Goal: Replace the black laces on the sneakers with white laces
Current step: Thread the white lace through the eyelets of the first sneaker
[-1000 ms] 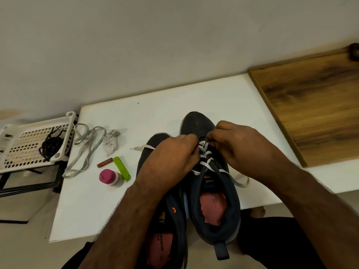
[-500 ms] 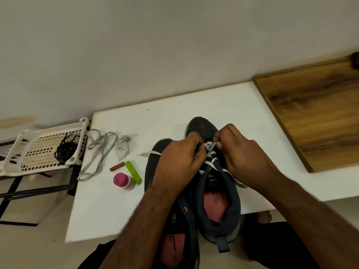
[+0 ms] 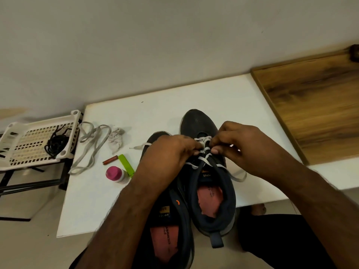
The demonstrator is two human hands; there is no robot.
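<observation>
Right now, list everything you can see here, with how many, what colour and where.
sneakers: two, dark, side by side at the table's near edge
white lace: one, threaded through the right-side sneaker, ends trailing both sides
loose lace: one, grey-white, on the table's left part
black laces: a tangle, in the rack
rack: one, white plastic, left of the table
crumpled cloth: one, whitish, by the loose lace
small tube: one, reddish-brown, left of the sneakers
green strip: one, beside the tube
bottle: one, pink cap, near the strip
table: one, white
wooden board: one, brown, right
left hand: pinches the white lace
right hand: pinches the white lace
</observation>
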